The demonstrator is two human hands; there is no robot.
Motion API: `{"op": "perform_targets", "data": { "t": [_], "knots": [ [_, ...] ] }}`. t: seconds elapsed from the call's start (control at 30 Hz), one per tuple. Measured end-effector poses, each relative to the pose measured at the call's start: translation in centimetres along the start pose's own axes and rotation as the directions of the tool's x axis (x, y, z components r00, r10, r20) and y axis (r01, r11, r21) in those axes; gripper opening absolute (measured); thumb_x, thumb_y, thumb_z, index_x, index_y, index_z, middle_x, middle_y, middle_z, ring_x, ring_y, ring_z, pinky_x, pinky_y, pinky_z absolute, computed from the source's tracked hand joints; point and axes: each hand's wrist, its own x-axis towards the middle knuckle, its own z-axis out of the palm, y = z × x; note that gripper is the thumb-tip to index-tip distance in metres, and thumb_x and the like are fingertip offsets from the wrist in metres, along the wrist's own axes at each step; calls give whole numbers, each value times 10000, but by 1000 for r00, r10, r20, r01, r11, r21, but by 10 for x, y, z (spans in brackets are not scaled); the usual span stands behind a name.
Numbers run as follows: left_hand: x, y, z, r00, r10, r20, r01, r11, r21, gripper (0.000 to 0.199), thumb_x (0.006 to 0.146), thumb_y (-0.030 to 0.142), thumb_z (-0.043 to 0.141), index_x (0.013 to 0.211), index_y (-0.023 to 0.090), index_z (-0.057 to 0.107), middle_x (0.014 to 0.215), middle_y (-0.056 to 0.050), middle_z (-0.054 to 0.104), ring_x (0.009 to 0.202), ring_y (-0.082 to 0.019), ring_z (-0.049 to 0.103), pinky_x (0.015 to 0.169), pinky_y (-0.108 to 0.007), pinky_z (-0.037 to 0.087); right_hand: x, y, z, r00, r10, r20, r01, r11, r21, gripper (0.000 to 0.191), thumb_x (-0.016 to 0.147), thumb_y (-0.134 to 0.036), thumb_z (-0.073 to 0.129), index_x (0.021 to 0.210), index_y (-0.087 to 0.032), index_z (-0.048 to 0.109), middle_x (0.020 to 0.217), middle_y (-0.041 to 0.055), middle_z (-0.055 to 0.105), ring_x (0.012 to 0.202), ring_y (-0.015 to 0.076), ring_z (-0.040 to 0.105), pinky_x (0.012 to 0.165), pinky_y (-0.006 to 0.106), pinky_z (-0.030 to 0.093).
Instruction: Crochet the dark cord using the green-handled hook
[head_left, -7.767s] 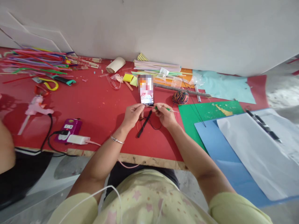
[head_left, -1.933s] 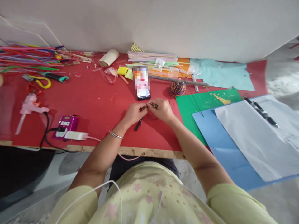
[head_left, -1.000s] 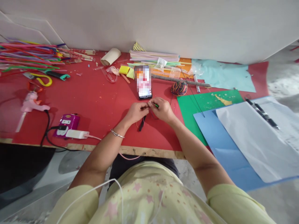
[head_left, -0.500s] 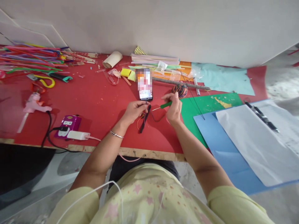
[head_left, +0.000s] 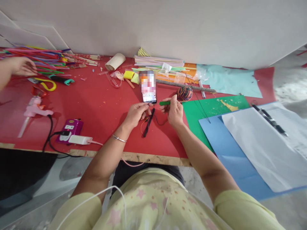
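Note:
My right hand (head_left: 174, 111) grips a thin tool with a green handle (head_left: 165, 103), its metal tip pointing left toward my other hand. The fingers of my left hand (head_left: 137, 114) are pinched together; what they hold is too small to make out. Below them a black strip (head_left: 149, 123) lies on the red table, with thin orange thread beside it. A dark strand runs between the hands. Just beyond my fingers is a lit phone (head_left: 148, 88). Behind my right hand sits a multicoloured yarn ball (head_left: 184, 94).
Another person's hand (head_left: 24, 66) reaches over colourful pipe cleaners (head_left: 51, 59) at the far left. A pink glue gun (head_left: 35, 107), yellow-handled scissors (head_left: 49, 84) and purple power socket (head_left: 72, 127) lie left. Right are green sheet (head_left: 199, 111) and blue folder (head_left: 230, 153).
Another person's hand has come in at the far left. The green-handled tool has moved left and up, now lying more level. My left hand has shifted slightly left, off the black strip.

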Motion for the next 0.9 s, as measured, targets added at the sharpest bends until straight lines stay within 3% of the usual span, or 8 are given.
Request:
{"op": "perform_targets", "data": {
  "t": [0.17, 0.9],
  "knots": [
    [3, -4, -1, 1000, 11, 1, -11, 999, -32, 342, 837, 439, 716, 999, 147, 788, 692, -40, 712, 430, -61, 453, 412, -227, 255, 0, -3, 3, 999, 19, -36, -17, 998, 66, 666, 911, -841, 461, 924, -224, 711, 644, 29, 731, 532, 148, 680, 480, 259, 514],
    [1, -3, 0, 999, 49, 19, -48, 998, -38, 286, 883, 387, 700, 1005, 143, 786, 680, -26, 704, 407, -47, 444, 403, -215, 251, -3, -9, 5, 997, 69, -40, -62, 985, 159, 617, 898, -818, 523, 856, -232, 712, 614, 12, 703, 516, 133, 656, 468, 240, 492]
  ]
}}
